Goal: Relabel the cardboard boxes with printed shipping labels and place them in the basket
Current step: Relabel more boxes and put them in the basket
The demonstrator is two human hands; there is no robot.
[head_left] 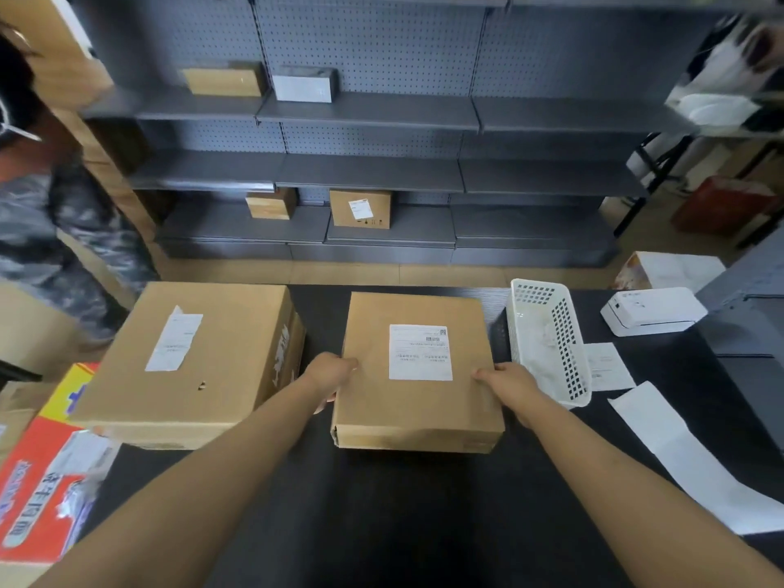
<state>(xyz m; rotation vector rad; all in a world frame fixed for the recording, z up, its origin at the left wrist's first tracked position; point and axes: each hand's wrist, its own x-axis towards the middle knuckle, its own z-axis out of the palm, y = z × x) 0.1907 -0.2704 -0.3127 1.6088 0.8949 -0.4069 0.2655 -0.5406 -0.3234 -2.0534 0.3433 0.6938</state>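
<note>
Left hand (335, 371): fingers curled over left edge of flat cardboard box (418, 371), thumb on top. Right hand (507, 377): same clasp on right edge, fingertips on top face. Box flat on dark table (382, 502), centre, shipping label (420, 352) face-up on lid. Likely step: square or lift box. Keep grip even both sides, lift level, palms off label. White basket (547, 341) just right of box, looks narrower than it; tilting probably needed. Larger labelled box (186, 362) left, label printer (651, 309) far right.
</note>
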